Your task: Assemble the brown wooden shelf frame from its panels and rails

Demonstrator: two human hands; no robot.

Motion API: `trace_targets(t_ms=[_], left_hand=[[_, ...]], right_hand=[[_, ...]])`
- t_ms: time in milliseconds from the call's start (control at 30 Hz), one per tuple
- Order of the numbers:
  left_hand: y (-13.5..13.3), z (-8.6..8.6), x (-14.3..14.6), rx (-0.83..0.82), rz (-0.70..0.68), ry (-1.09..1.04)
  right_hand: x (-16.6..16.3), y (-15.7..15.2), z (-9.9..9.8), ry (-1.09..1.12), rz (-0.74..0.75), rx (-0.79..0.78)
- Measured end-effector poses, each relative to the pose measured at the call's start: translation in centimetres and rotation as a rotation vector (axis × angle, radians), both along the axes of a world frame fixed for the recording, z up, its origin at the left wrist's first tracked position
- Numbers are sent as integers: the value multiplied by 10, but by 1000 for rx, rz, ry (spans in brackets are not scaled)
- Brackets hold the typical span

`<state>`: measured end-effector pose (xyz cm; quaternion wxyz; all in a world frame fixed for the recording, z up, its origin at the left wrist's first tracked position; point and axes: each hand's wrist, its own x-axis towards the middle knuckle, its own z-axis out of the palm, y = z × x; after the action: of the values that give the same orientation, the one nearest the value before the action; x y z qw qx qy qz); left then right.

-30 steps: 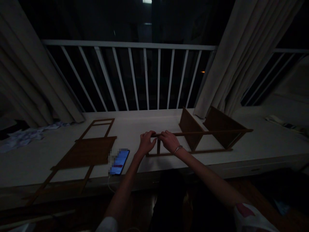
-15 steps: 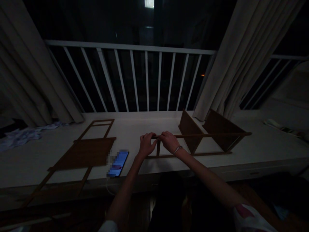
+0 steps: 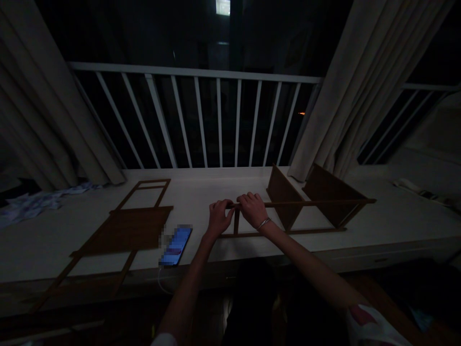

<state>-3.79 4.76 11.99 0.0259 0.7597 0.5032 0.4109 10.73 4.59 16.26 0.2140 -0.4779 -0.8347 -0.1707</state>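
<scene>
With hardly anything shifted, the wooden frame (image 3: 283,198) on the window ledge (image 3: 201,192) is still held near its left end by the curled fingers of the left hand (image 3: 219,219) and right hand (image 3: 253,210), suggesting little progress

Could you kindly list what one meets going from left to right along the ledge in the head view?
Flat brown frame, phone, left hand, right hand, first standing panel, second standing panel, pale item.

The frame (image 3: 317,203) I grip is brown, my sleeve (image 3: 376,327) white with pink; the phone (image 3: 177,245) shows blue, the railing (image 3: 196,73) white, the curtain (image 3: 334,91) beige.
</scene>
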Motion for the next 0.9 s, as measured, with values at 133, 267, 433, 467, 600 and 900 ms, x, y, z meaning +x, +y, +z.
trace_targets(t_ms=[133,267,433,467,600,900], left_hand=[[2,-1,2,6,21,-18],[4,-1,4,10,38,-28],[4,-1,5,24,54,-20],[4,-1,5,26,57,-16],[4,-2,8,32,74,0],[3,-2,12,40,64,5]], right_hand=[[6,9,1,121,-8,-30],[20,26,-4,305,-40,-215],[33,44,-10,396,46,-503],[35,44,-10,396,72,-519],[39,41,-8,396,110,-508],[40,47,-9,424,111,-549]])
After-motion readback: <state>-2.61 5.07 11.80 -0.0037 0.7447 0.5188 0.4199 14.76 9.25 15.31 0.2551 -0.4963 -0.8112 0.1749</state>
